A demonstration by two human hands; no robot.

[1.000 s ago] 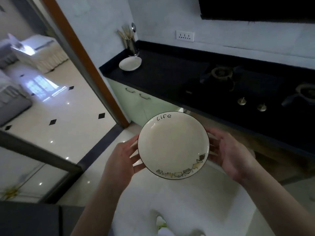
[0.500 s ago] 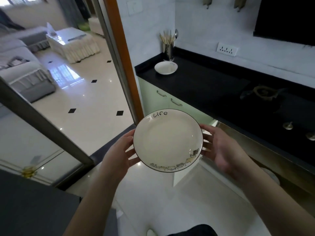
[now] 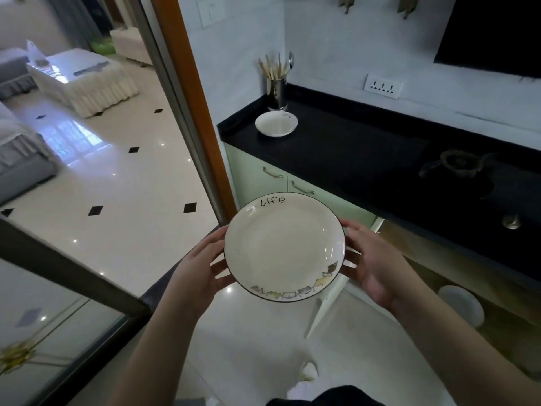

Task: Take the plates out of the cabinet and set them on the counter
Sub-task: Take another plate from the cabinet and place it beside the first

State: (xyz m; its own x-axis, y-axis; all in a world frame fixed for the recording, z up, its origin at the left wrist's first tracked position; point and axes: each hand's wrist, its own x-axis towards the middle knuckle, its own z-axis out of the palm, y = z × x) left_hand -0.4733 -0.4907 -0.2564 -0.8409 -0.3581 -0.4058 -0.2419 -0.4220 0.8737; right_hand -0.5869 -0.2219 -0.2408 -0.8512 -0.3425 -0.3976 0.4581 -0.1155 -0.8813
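I hold a cream plate (image 3: 282,247) with a dark rim, the word "Life" and a row of cat drawings, level in front of me above the floor. My left hand (image 3: 202,265) grips its left edge and my right hand (image 3: 376,265) its right edge. A second matching plate (image 3: 276,123) rests on the black counter (image 3: 345,148) at its far left end. Below the counter at right, the cabinet (image 3: 468,291) stands open, with a pale round dish (image 3: 461,303) inside.
A metal holder with chopsticks and a spoon (image 3: 276,89) stands behind the counter plate. A gas hob burner (image 3: 459,164) and knob (image 3: 510,222) sit on the counter at right. An open white cabinet door (image 3: 328,306) juts out. A sliding door frame (image 3: 187,92) is to the left.
The view has swung up and left toward the counter's left end. The plate stays held in both hands, now closer to the counter plate.
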